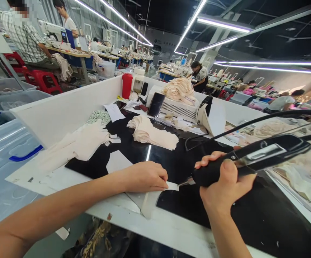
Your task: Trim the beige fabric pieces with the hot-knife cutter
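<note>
My left hand [147, 176] is closed, its fingertips pinching a narrow white fabric strip [173, 186] close to the table's front edge. Part of the white piece hangs from under that hand over the pale border. Wrapped in my right hand [222, 186] is a black corded handheld tool [209, 171] with a thin metal tip. This tip points left and meets the end of the strip, though I cannot tell whether it presses on it. Beyond my hands, a stack of cream fabric pieces [155, 133] lies on the black board [182, 211].
More cream pieces [74, 143] spread at the left. A phone [156, 104] leans on a white vented box [177, 107] topped with cloth. A red cup [127, 86] stands by the low white wall [69, 107]. The tool's cable [252, 123] arcs right. People sit at sewing machines behind.
</note>
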Motion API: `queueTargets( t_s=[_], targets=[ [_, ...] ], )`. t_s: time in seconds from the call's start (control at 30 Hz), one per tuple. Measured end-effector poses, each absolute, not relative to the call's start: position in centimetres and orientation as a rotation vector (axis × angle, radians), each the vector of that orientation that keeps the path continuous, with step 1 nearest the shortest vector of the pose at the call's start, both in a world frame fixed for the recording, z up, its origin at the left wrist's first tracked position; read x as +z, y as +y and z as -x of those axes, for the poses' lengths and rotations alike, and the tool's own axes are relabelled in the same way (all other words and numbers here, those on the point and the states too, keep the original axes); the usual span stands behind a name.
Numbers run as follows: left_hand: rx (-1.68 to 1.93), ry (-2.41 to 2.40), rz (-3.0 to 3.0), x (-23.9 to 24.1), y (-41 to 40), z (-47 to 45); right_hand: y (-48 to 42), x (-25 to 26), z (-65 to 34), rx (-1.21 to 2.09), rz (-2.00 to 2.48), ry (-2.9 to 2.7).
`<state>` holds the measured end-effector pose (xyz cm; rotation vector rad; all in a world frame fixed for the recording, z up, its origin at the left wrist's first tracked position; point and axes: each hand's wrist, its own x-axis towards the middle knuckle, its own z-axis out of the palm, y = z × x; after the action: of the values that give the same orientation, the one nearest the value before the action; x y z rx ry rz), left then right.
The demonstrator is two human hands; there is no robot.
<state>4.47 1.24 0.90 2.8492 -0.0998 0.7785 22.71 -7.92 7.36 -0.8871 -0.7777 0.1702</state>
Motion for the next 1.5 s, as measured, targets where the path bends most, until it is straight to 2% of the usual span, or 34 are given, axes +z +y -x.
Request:
queueTargets(
  t_s=[0.6, 1.07, 1.3, 1.5],
  targets=[
    [0.806, -0.064, -2.801, 0.1, 0.1, -5.3, -8.5, 7.6, -22.9, 0.151, 0.939, -0.763],
    [0.745, -0.154, -2.822, 1.3, -0.1, -4.5, -8.5, 8.0, -22.4, 0.160, 0.924, -0.755],
    [0.629, -0.122, -2.868, 1.5, -0.2, -4.1, -8.1, 8.6, -21.0, 0.235, 0.872, -0.752],
    [0.696, -0.136, -2.810, 1.5, -0.2, -4.0, -7.3, 8.0, -20.2, 0.258, 0.849, -0.783]
  ],
)
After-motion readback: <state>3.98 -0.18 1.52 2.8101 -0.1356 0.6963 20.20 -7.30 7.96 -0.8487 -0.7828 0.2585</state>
